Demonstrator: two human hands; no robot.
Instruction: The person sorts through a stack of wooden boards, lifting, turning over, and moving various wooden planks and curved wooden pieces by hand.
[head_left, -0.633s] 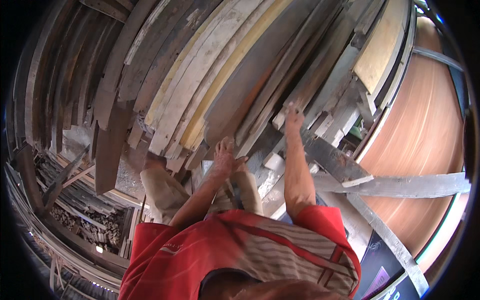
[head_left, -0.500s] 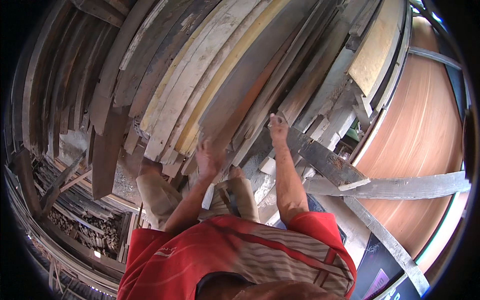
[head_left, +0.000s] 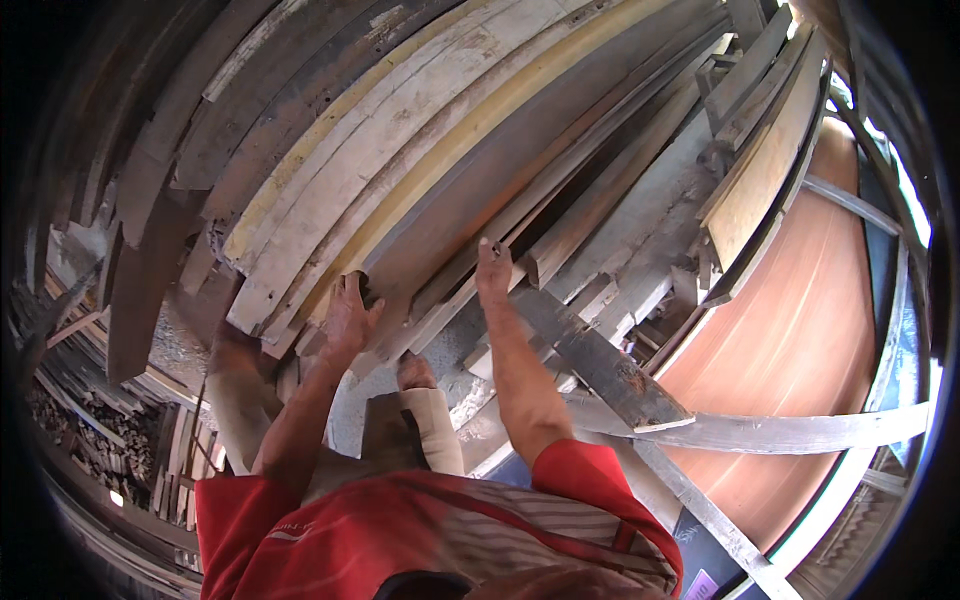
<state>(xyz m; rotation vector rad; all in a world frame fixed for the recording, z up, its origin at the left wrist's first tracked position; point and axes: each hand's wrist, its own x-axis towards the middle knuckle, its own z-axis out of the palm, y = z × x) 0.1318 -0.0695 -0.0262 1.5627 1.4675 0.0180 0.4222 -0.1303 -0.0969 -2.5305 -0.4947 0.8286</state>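
Left hand [head_left: 348, 316] spread wide at edge of brown board [head_left: 445, 245], right hand [head_left: 494, 272] curled near plank [head_left: 588, 215], grip unclear, dark gap [head_left: 548, 215] exposed.

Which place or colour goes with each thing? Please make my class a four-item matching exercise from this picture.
Column one:
1. left hand
2. right hand
3. shirt
4. wide panel

Column two:
A. red, partly striped
B. near the yellow board's lower end
C. reddish-brown, at picture right
D. near the dark slanting plank's upper end

Pairs: 1-B; 2-D; 3-A; 4-C
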